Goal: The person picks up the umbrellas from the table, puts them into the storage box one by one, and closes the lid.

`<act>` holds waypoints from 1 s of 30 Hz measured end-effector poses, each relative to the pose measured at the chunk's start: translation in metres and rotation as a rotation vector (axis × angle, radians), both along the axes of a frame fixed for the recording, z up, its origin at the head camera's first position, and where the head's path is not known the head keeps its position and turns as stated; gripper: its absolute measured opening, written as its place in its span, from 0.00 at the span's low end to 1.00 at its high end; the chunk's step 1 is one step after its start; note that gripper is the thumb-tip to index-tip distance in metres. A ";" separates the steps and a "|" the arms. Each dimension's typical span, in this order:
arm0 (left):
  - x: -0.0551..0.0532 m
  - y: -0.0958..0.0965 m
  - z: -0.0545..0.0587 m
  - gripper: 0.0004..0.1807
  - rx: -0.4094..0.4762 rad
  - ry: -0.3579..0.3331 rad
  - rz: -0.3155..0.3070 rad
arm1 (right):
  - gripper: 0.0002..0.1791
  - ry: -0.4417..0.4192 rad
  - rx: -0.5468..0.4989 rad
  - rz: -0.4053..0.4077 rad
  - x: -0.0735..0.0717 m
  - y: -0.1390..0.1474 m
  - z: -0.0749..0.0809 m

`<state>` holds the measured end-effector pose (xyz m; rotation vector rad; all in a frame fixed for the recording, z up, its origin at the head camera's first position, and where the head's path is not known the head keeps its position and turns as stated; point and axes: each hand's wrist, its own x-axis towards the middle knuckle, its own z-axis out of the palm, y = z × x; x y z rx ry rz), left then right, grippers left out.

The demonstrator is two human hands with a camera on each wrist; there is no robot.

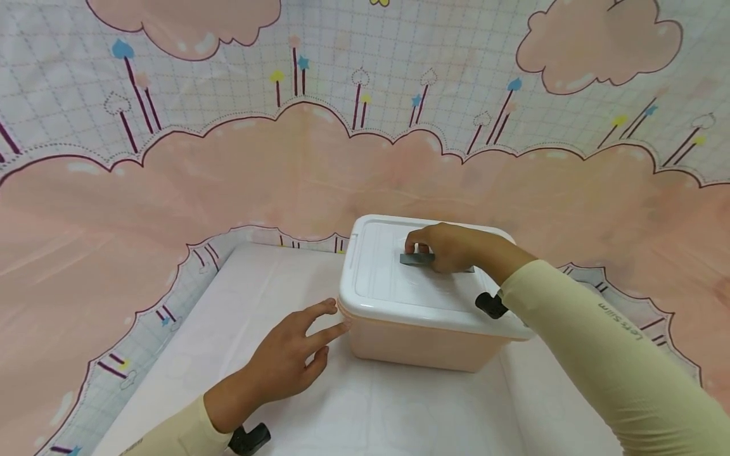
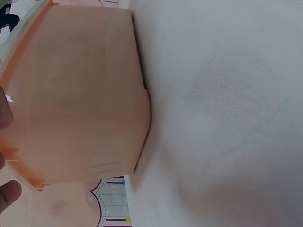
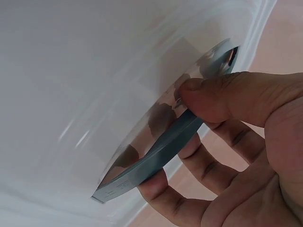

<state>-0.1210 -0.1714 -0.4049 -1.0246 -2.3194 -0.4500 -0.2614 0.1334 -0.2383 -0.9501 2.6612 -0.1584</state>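
Observation:
A peach plastic storage box (image 1: 416, 347) with a white lid (image 1: 373, 278) stands on the white surface in the head view. My right hand (image 1: 453, 248) grips the grey handle (image 3: 156, 153) on top of the lid; fingers hook under the band while the thumb lies along its upper side. Spread fingers of my left hand (image 1: 293, 354) reach the box's left front corner, fingertips right at the lid's rim. In the left wrist view the peach side wall (image 2: 80, 94) fills the left half, with fingertips (image 2: 8, 194) showing at the edge. The box's inside is hidden.
The white tabletop (image 1: 274, 278) extends left of and in front of the box. Behind and around it hangs a peach-and-white patterned cloth (image 1: 228, 183) with clouds. Black wrist mounts (image 1: 249, 438) sit below both hands.

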 end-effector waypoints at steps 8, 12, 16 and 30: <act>0.002 -0.003 -0.007 0.22 0.030 0.007 -0.015 | 0.28 -0.011 -0.001 0.017 0.000 -0.003 -0.011; 0.002 -0.004 -0.008 0.16 0.055 0.011 -0.015 | 0.29 -0.022 0.003 0.015 0.000 -0.004 -0.015; 0.001 -0.007 -0.007 0.11 0.091 0.036 -0.020 | 0.28 -0.030 0.013 -0.002 0.002 -0.004 -0.016; -0.011 -0.024 0.016 0.11 0.225 0.153 0.034 | 0.23 0.049 -0.098 -0.012 0.018 0.021 -0.019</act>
